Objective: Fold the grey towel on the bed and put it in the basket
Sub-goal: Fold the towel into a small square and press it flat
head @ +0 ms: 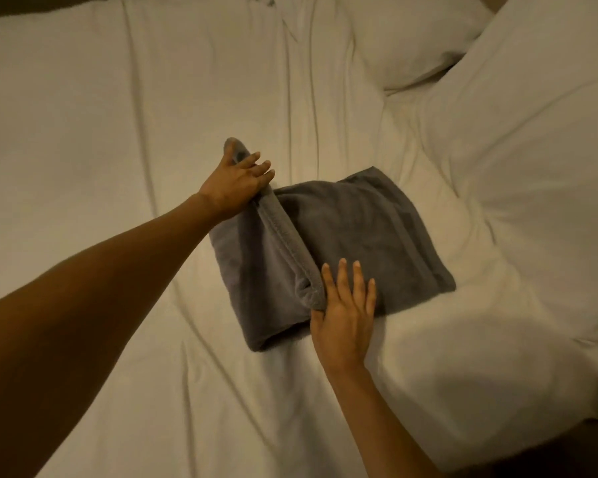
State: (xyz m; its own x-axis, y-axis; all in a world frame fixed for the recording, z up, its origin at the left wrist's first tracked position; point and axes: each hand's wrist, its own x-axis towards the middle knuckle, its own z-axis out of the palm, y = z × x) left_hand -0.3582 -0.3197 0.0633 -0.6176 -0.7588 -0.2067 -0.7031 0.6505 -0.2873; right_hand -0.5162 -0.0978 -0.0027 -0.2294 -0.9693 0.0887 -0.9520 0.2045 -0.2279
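Observation:
The grey towel (356,236) lies partly folded on the white bed (101,132), near the middle of the view. Its left part is raised into a ridge that runs from far left to near right. My left hand (233,184) grips the far corner of that raised edge, lifted off the sheet. My right hand (346,312) holds the near corner of the same edge, thumb under the fold and fingers spread flat on the towel. No basket is in view.
A white pillow (404,36) lies at the far right of the bed. A bunched white duvet (532,167) rises along the right side, close to the towel. The sheet is wrinkled to the left and in front.

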